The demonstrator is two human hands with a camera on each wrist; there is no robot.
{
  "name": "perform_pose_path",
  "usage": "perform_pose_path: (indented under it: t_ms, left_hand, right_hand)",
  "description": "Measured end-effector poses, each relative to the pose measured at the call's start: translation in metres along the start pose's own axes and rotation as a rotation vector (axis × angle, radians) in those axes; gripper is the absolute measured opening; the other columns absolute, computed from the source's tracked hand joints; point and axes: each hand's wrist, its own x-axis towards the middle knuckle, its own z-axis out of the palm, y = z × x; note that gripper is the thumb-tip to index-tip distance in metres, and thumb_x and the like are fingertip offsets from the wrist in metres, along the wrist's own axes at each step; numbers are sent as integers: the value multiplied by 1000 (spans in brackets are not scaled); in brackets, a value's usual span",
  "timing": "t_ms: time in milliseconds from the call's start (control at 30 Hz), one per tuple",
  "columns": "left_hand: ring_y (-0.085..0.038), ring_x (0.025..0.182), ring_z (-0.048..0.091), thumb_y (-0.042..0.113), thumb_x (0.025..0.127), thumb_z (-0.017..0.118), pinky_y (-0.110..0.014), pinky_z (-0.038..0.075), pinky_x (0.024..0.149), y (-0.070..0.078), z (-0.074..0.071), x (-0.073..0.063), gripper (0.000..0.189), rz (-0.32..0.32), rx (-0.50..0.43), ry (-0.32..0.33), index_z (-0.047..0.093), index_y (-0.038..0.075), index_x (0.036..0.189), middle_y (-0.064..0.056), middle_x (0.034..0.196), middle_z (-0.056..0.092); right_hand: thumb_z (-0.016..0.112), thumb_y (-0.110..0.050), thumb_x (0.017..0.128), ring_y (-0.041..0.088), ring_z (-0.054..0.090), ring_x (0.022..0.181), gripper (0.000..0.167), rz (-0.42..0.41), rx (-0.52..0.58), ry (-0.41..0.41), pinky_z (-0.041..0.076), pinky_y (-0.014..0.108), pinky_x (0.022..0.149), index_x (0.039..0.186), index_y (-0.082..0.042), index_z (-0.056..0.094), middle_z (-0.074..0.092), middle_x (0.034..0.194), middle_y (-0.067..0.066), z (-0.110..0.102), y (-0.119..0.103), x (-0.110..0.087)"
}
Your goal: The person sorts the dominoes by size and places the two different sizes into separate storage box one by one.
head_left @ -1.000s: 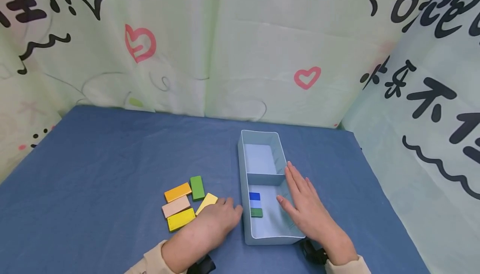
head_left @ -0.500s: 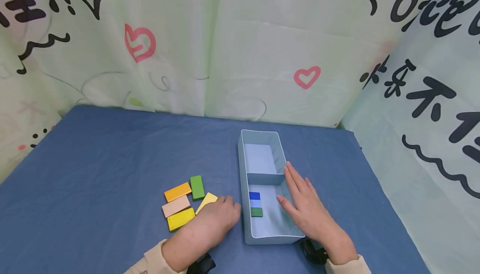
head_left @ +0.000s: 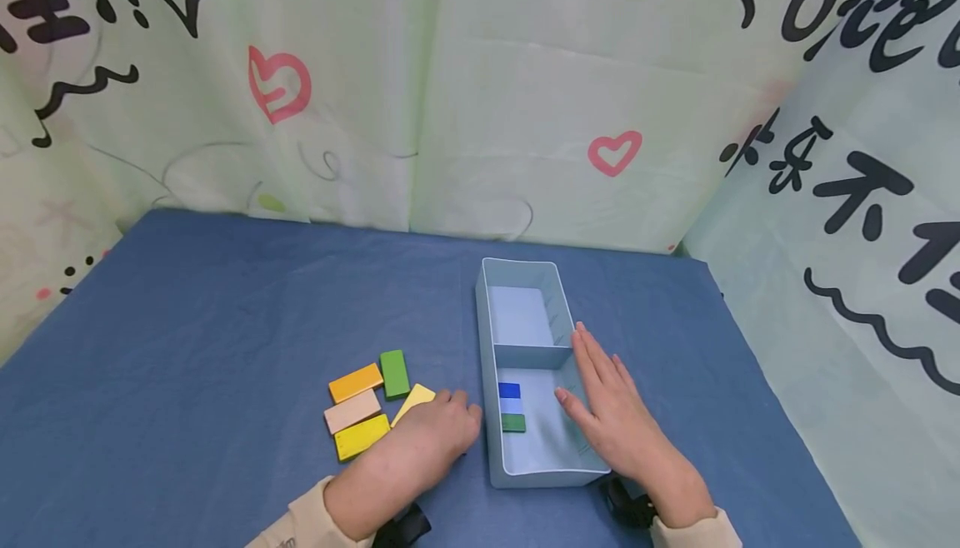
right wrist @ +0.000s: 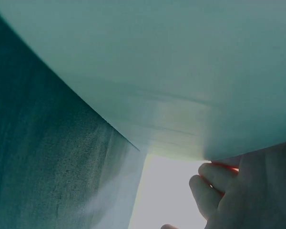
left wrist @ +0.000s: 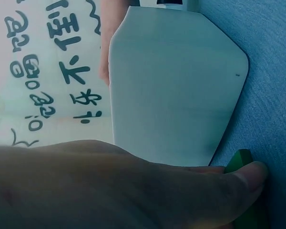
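My left hand [head_left: 438, 431] is lowered to the blue cloth just left of a light blue box [head_left: 555, 480]. In the left wrist view its thumb lies across a green block [left wrist: 242, 156], pinching it; the fingers behind are mostly hidden. On the box's right wall rests my right hand [head_left: 618, 415], its fingers straight along the outside and its thumb over the rim. Inside the box's near compartment, a dark blue block [head_left: 509, 391], a light blue block [head_left: 511, 406] and a green block [head_left: 513, 423] stand in a row against the left wall.
Left of my left hand lie an orange block [head_left: 356, 383], a pink block [head_left: 352, 411], a yellow block [head_left: 362, 437], a green block [head_left: 394, 375] and a pale yellow block [head_left: 414, 402], partly covered by the hand. A divider [head_left: 532, 356] splits the box. Printed curtains [head_left: 510, 98] enclose the table.
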Motion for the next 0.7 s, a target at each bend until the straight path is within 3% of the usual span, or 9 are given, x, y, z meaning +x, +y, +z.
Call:
perform_pose_path:
  t_ms: [267, 700]
  left_hand:
    - [-16, 74, 52, 7, 86, 75, -26, 51, 63, -2, -2, 0, 17, 25, -17, -4, 67, 7, 101, -7, 86, 59]
    - [-16, 71, 48, 9, 84, 75, -28, 49, 63, -16, -14, -3, 18, 35, -133, 36, 63, 5, 97, -6, 83, 57]
  right_hand:
    - [51, -40, 102, 34, 16, 153, 78, 1, 4, -9, 12, 65, 118, 160, -10, 8, 6, 168, 8, -1, -1, 0]
    - [51, -37, 103, 34, 17, 153, 77, -4, 11, -9, 12, 65, 118, 160, -8, 10, 6, 168, 9, -1, -1, 1]
